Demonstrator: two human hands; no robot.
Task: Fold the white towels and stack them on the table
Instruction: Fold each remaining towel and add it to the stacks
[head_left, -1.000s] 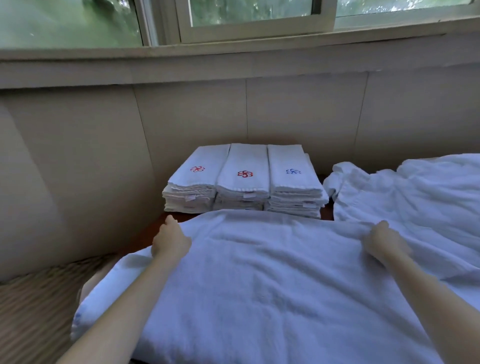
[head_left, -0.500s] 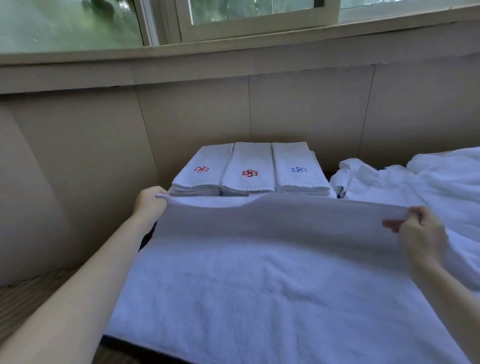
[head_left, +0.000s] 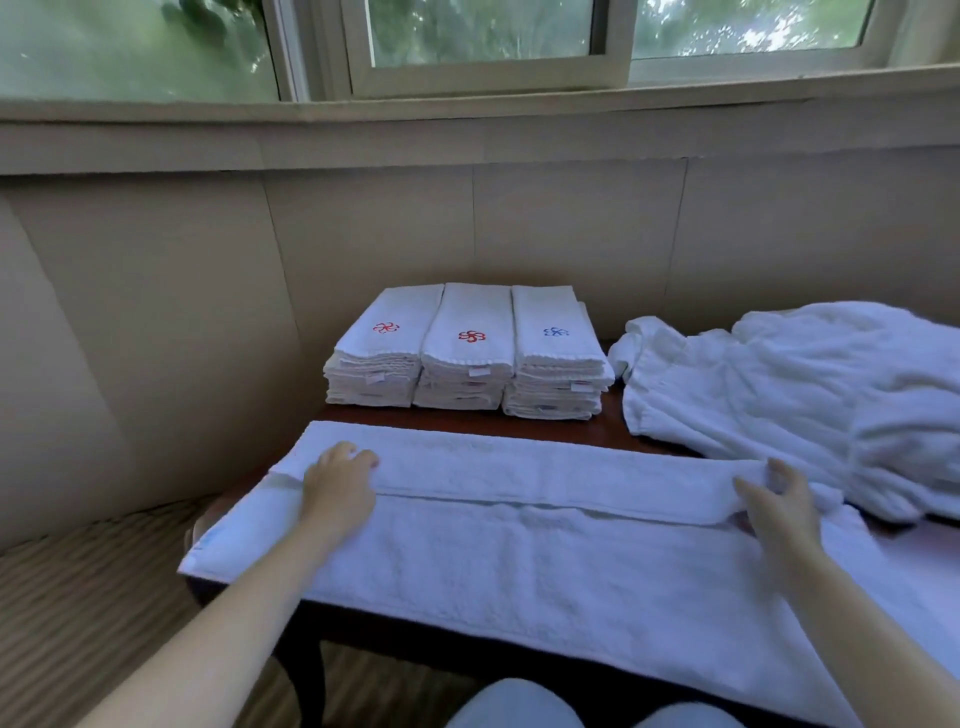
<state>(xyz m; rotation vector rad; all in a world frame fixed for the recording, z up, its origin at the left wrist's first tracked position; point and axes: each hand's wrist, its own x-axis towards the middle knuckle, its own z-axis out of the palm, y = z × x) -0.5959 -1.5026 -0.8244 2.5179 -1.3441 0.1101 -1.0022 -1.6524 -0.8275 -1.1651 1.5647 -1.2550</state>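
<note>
The big towel (head_left: 519, 566) lay flat across the desk (head_left: 597, 431), under both hands. Its far side was folded over toward the person into a long strip (head_left: 545, 467). The left hand (head_left: 337, 483) lay on the strip's left end with its fingers bent. I could not tell if it pinched the cloth or only pressed on it. The right hand (head_left: 779, 504) pinched the strip's right end between thumb and fingers. A few things could have gone wrong from here. The strip's edge looked a bit wavy between the hands, so a new fold laid over it could have come out crooked and lumpy. The near side of the towel lay right at the desk's edge, below the wrists, and its left corner stuck out past the desk. A pull toward the person could have made the whole towel slide to the floor. Just past the right hand sat a heap of loose towels (head_left: 779, 395), very close to the strip's end. The right hand could have grabbed some of that cloth by mistake and dragged it along. Beyond the hands, three stacks of folded towels (head_left: 470, 348) stood side by side. A push away from the person could have bumped them and knocked them out of line. The towel looked thick and soft, so a fold could have sprung open when a hand let go.
</note>
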